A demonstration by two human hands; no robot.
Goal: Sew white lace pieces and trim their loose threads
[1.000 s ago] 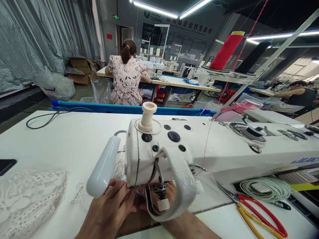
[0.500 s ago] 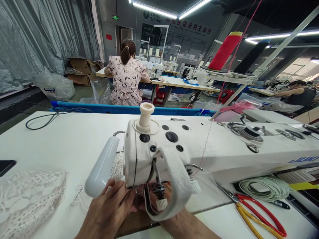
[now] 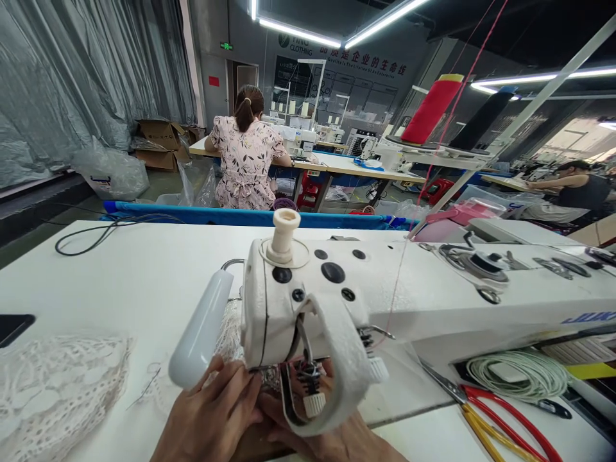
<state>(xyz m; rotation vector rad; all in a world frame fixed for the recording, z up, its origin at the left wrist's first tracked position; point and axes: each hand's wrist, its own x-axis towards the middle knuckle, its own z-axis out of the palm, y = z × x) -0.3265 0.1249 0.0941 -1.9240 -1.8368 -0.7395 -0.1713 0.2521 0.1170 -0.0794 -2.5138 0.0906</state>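
The white sewing machine head stands over both hands. Just left of its needle area, my left hand is closed, fingers bent and pressed together on white lace fabric that runs back beside the head. My right hand reaches in under the head from the right, close to the left fingertips. Its fingers are mostly behind the curved white guard, so their grip is hidden. The needle and the sewing spot cannot be seen clearly. A pale cylindrical lamp hangs above my left hand.
More lace lies at the left, near a dark phone-like object. Red-and-yellow-handled scissors and a coiled pale cord lie right. A red thread cone stands above. A co-worker sits ahead.
My right hand has shifted left and inward, nearer my left hand. My left hand stays beside the machine head. The whole view has tilted slightly, so things sit lower.
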